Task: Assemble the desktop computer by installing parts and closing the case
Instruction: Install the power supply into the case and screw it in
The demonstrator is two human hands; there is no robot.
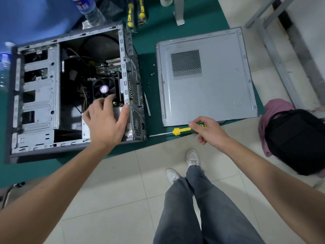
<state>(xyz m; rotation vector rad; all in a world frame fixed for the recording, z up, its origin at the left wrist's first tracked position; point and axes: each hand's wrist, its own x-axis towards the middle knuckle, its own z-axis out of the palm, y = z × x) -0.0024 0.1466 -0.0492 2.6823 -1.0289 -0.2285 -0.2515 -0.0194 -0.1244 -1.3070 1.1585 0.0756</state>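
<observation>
Fingers: I am seeing my left hand [105, 120] spreading relaxed fingers [109, 101] over the grey box in the near right corner of the case, thumb lying against the case's right edge, gripping nothing that I can tell; my right hand [205, 131] is curling its fingers [192, 124] round the handle of the screwdriver [181, 131].
Screwdriver: it is lying nearly level, yellow collar and green handle toward my right hand, its thin shaft reaching left with the tip touching the near right corner of the case's rear panel.
Case: the open computer case [40, 88] is lying on its side on the green table [151, 41], open side facing up at me, drive bays sitting at the left.
Inside the case: a black cooler fan [103, 89] with a purple centre sticker is sitting just beyond my left fingertips, with dark cables and a green board beyond it.
Side panel: the grey side panel [219, 88] is lying flat on the table to the right of the case, apart from it, its perforated vent patch facing up.
Small parts: a few loose screws [152, 74] are lying on the table between case and panel, and a slim silver strip [147, 104] is lying just beside the case's rear.
Far edge: two packaged yellow tools [135, 13] and a clear water bottle [89, 9] are resting behind the case.
Floor: my legs in grey jeans and white shoes [192, 158] are standing on pale tiles; a black bag [297, 140] on a pink cloth is sitting at the right.
</observation>
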